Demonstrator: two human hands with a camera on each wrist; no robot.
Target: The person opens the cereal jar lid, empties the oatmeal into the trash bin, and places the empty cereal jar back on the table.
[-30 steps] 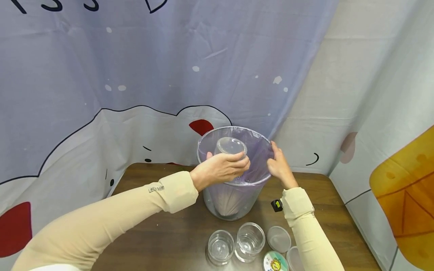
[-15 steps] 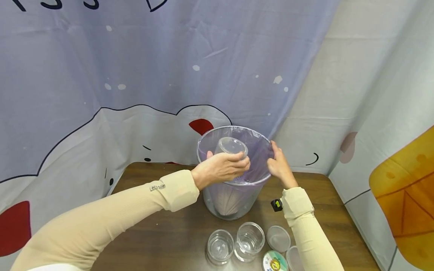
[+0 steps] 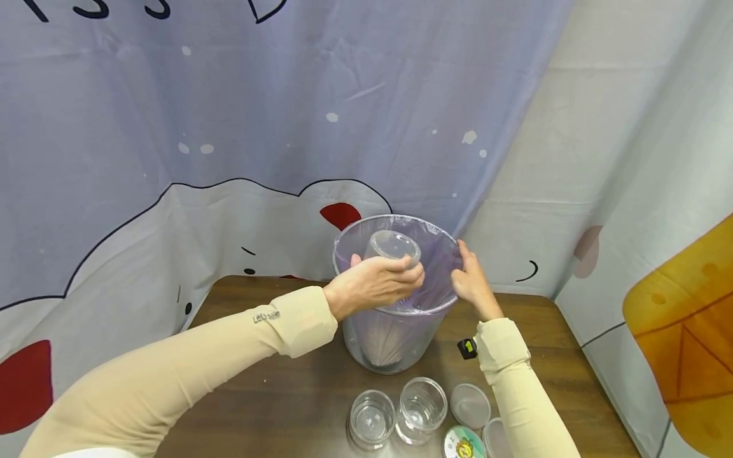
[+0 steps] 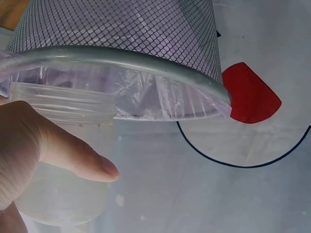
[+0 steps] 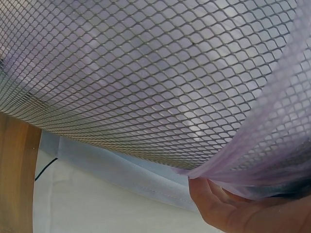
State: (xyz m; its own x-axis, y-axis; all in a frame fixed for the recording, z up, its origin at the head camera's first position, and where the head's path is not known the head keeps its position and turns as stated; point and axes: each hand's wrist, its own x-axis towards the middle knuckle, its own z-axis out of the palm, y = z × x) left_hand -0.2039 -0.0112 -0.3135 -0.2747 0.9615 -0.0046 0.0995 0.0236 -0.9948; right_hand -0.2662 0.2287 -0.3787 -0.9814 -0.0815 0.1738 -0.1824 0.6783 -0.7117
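My left hand (image 3: 375, 285) grips a clear plastic jar (image 3: 395, 245) turned bottom up over the mouth of a mesh wastebasket (image 3: 401, 343). In the left wrist view the jar's threaded mouth (image 4: 63, 99) points into the basket, and my thumb (image 4: 80, 158) lies across its side. A thin purple bag (image 3: 438, 267) lines the basket and folds over its rim. My right hand (image 3: 472, 283) holds that rim and the bag's edge on the right side, as its fingers (image 5: 214, 206) show in the right wrist view. The jar's mouth is hidden in the head view.
On the wooden table (image 3: 275, 401), in front of the basket, stand two clear jars (image 3: 372, 420). Beside them lie two translucent lids (image 3: 471, 406) and a round printed green-and-white lid (image 3: 464, 443). A printed curtain (image 3: 258, 127) hangs behind and at the right.
The jar in my left hand has shifted and tipped very slightly to the right over the basket. My right hand stays at the rim.
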